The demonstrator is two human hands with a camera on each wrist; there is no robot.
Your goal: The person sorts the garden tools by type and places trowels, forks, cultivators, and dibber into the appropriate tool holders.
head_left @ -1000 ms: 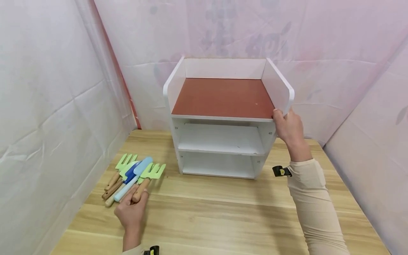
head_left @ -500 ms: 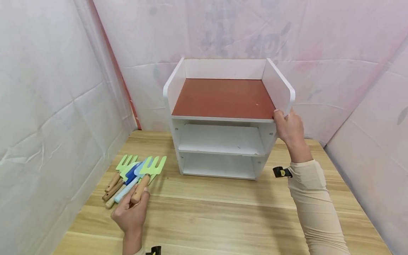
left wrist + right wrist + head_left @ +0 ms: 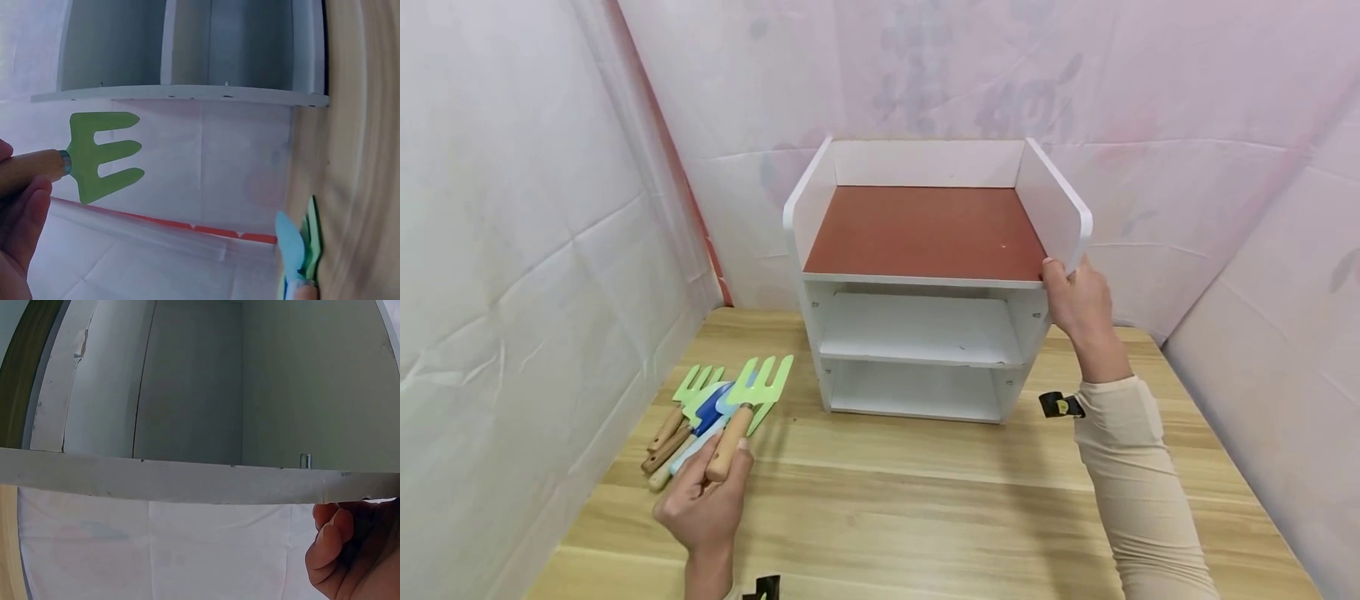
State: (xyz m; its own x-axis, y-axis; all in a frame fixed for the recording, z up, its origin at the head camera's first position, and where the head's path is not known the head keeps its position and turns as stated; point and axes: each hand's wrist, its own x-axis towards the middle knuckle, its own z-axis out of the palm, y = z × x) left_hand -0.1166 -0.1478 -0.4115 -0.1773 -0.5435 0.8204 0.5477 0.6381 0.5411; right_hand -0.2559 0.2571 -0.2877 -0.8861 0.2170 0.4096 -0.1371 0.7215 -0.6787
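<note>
A small garden fork (image 3: pixel 757 386) with a light green three-tined head and a wooden handle is held up in my left hand (image 3: pixel 702 504). Thumb and fingers pinch the handle, and the left wrist view shows the green head (image 3: pixel 94 159) raised well off the table. Below and beside it lies a pile of garden tools with blue trowels (image 3: pixel 711 407), another green fork (image 3: pixel 697 382) and wooden handles. My right hand (image 3: pixel 1081 307) grips the front edge of the white shelf unit's right side panel (image 3: pixel 1054 204), thumb in front. In the right wrist view its curled fingers (image 3: pixel 328 544) reach behind that panel.
The white shelf unit has a brown top board (image 3: pixel 925 229) and two compartments, with a middle shelf (image 3: pixel 917 327) between them. It stands at the back of the wood-grain table (image 3: pixel 880 508). Pale cloth walls (image 3: pixel 550 208) enclose the table at the left, back and right.
My left hand has lifted the green garden fork off the pile, its tines rising and tipping upward. The right hand keeps its grip on the shelf unit.
</note>
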